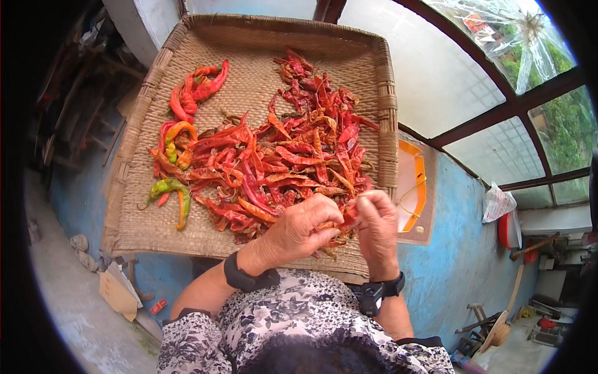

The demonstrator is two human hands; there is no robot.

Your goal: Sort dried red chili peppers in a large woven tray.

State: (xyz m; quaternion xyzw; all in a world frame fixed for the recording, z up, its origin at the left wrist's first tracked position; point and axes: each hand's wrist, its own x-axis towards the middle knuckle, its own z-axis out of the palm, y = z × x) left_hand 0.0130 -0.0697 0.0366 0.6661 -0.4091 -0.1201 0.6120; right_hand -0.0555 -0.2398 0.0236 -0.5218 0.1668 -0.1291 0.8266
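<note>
A large woven wicker tray (140, 238) lies before me, with a heap of dried red chili peppers (299, 159) over its middle and right. My left hand (301, 226) is at the near right part of the heap, thumb and fingers bent around a chili. Close beside it, my right hand (376, 224) pinches a red chili, slightly blurred, between thumb and fingers. Fresher red chilies (205, 86) lie apart at the upper left of the tray. Below them are an orange-yellow chili (175, 131) and a green chili (166, 187).
The tray has raised rims at its back and right. Beyond them stand a framed window (420, 61) with one cracked pane and an orange-edged container (418, 182). Wooden stools (479, 322) are at the lower right; an opened cardboard piece (117, 292) lies at the lower left.
</note>
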